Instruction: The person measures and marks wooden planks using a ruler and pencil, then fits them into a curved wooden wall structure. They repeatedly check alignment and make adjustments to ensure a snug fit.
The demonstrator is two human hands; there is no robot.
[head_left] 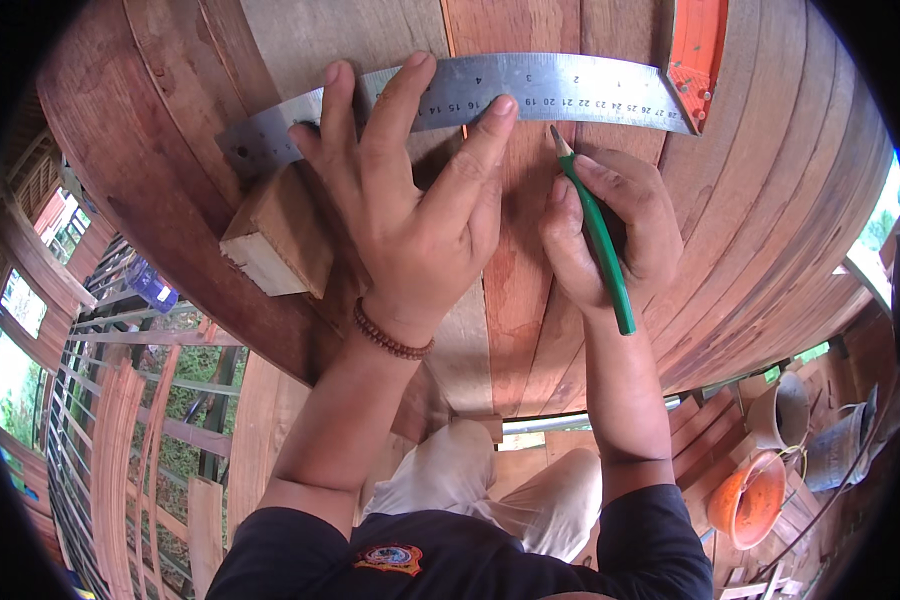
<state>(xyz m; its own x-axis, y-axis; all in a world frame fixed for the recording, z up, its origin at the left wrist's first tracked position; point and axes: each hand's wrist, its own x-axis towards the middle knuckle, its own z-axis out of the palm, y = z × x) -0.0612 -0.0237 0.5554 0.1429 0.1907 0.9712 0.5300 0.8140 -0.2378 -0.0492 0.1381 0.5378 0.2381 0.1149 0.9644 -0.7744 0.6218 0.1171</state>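
Observation:
My left hand [420, 220], fingers spread, presses on a steel ruler [560, 85] laid across reddish-brown wooden planks [515, 300]. The ruler's right end meets an orange piece [695, 45], perhaps a square's handle. Just left of that hand sits a short wooden block [275, 235], partly under the ruler. My right hand [615, 220] is closed around a green pencil [610, 260], whose tip is just below the ruler's lower edge, right of my left fingers.
An orange bucket [745, 495] and grey containers [775, 410] stand among stacked boards at lower right. Loose boards [120, 470] and railings border the left, with a blue container [150, 285]. My legs [480, 480] are below the planked surface.

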